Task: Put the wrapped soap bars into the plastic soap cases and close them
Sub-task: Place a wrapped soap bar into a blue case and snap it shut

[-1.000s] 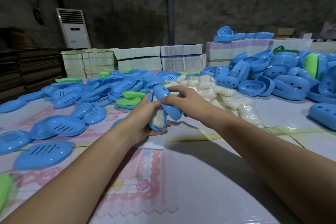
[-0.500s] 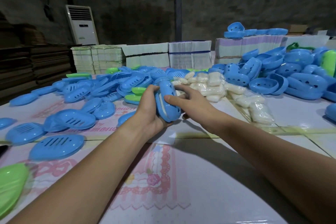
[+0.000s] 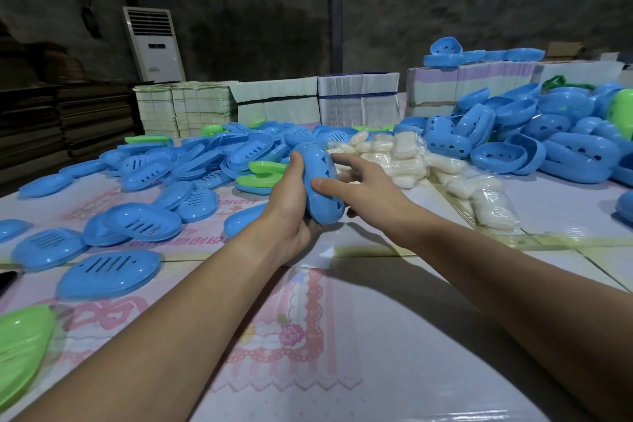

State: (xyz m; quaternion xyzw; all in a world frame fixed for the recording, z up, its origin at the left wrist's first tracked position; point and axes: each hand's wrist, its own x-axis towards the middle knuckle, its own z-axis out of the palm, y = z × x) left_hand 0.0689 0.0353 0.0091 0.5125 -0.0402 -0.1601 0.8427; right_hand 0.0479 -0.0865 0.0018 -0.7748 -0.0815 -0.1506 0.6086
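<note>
A closed blue soap case (image 3: 317,161) stands on end above the table, held between both hands. My left hand (image 3: 287,205) grips its left side and bottom. My right hand (image 3: 373,192) has its thumb on the case's front, with its fingers spread behind and under the right side. The soap inside is hidden. Just behind my right hand lies a pile of wrapped white soap bars (image 3: 387,154). Blue slotted lids (image 3: 133,226) lie scattered at the left, and blue case bottoms (image 3: 565,147) are heaped at the right.
The table (image 3: 342,336) has a floral plastic cover. A few green lids (image 3: 263,178) lie among the blue ones, and another green lid (image 3: 20,353) sits at the near left edge. Paper stacks (image 3: 356,103) line the far side. An air conditioner (image 3: 154,44) stands behind.
The case was half open with the soap showing; the halves have come together and the soap no longer shows. My right fingers have spread out.
</note>
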